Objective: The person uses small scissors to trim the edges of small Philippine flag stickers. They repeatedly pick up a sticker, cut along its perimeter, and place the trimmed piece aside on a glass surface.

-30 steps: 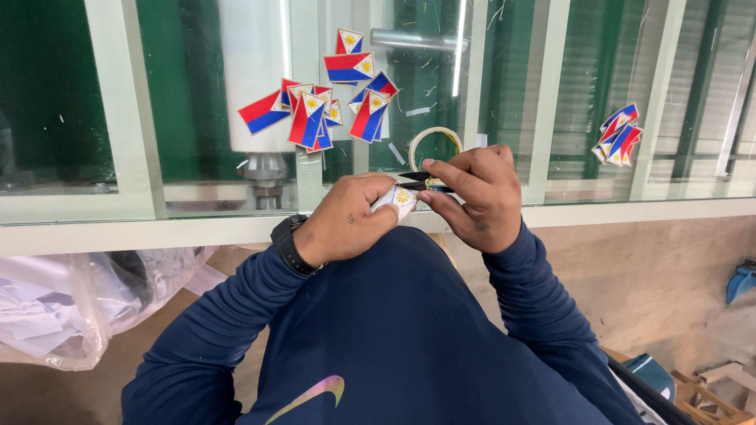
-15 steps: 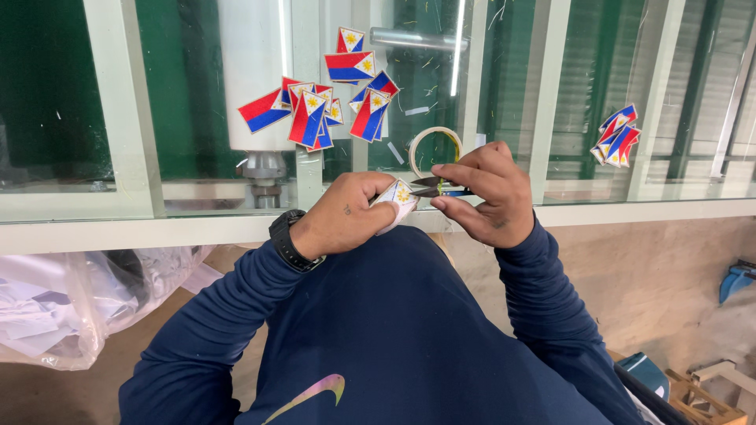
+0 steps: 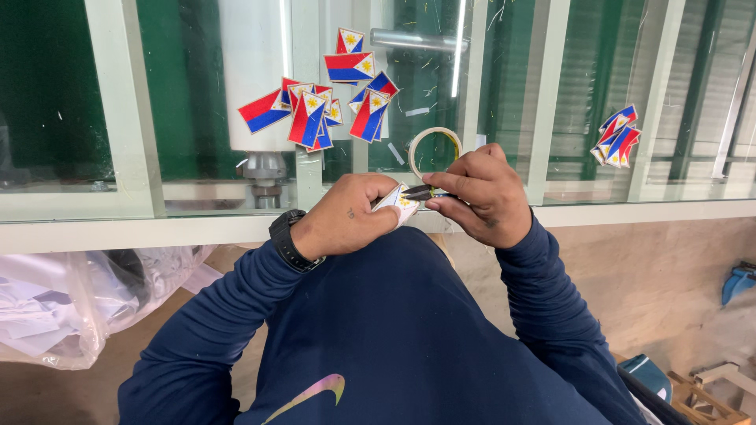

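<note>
Two hands meet: left hand (image 3: 346, 216) mostly hides a flag patch (image 3: 400, 202), right hand (image 3: 480, 193) grips half-covered snips (image 3: 419, 191).

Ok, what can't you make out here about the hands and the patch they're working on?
Head view only:
- Flag patch: mostly covered by the left hand; only a white corner shows.
- Small snips: the handles are buried in the right hand, and the blades are too small to tell if they touch the patch.
- Tape roll: its lower part is hidden behind the right hand.
</note>
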Available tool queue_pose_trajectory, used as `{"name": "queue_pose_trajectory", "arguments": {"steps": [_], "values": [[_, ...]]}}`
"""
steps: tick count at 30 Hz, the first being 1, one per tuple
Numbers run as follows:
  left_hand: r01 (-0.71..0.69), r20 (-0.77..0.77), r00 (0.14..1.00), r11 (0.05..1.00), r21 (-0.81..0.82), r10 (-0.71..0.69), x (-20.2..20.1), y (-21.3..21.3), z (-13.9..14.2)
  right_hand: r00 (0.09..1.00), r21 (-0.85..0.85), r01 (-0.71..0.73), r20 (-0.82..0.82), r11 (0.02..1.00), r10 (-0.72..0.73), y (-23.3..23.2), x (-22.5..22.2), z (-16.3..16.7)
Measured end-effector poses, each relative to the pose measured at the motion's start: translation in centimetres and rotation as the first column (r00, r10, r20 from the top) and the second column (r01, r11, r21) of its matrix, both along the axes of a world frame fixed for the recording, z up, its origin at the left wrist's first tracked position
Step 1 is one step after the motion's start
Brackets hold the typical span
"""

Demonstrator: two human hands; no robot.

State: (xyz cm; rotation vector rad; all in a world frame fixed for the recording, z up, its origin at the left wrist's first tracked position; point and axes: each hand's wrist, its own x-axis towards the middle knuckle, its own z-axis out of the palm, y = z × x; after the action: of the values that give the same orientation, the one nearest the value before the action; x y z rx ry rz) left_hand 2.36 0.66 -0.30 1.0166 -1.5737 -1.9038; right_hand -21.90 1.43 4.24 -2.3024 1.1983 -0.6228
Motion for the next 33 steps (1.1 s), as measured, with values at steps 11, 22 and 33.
{"name": "queue_pose_trajectory", "arguments": {"steps": [11, 22, 33], "values": [[-0.001, 0.034, 0.999, 0.990, -0.142, 0.006, 0.0, -0.1, 0.2, 1.000, -0.037, 0.010, 0.000, 0.999, -0.010, 0.2, -0.1, -0.2], [0.002, 0.027, 1.000, 0.986, -0.166, 0.002, -0.2, 0.1, -0.2, 0.960, 0.126, 0.167, 0.204, 0.978, -0.190, 1.8, -0.9, -3.3], [-0.113, -0.060, 0.989, 0.955, 0.275, 0.135, 1.0, 1.9, -6.3, 0.381, 0.652, 0.367, 0.546, 0.664, -0.746, 2.2, -5.4, -9.4]]}}
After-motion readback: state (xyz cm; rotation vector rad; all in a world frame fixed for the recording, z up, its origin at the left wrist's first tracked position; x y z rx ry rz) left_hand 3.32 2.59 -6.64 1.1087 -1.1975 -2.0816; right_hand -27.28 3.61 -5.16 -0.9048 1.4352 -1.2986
